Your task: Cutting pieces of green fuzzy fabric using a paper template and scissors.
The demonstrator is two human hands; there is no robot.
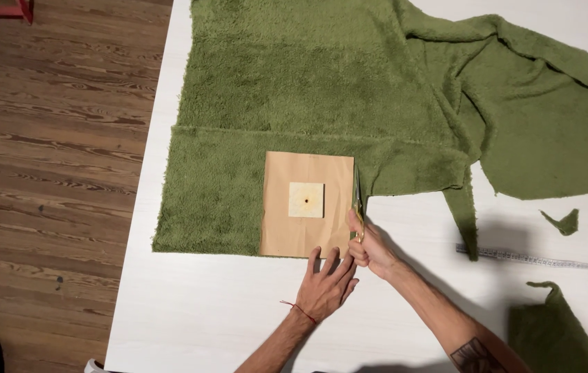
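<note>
Near the white desk's (204, 324) front edge, the right hand (370, 250) grips scissors (357, 200) cutting soft, floppy green fleece fabric (294, 103) along a stiff brown paper pattern (307, 235); the left hand (326, 287), spread flat, pins its lower corner.

Bright, even overhead light across the white rectangular tabletop (225, 311); soft grey shadow cast right of the right forearm; sharp focus, no glare, slight softness at edges.

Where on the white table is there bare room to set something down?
Bare table lies along the near edge, left of the left hand. A smaller patch sits between the right hand with scissors and the measuring tape. Green fabric crowds the far side.
</note>
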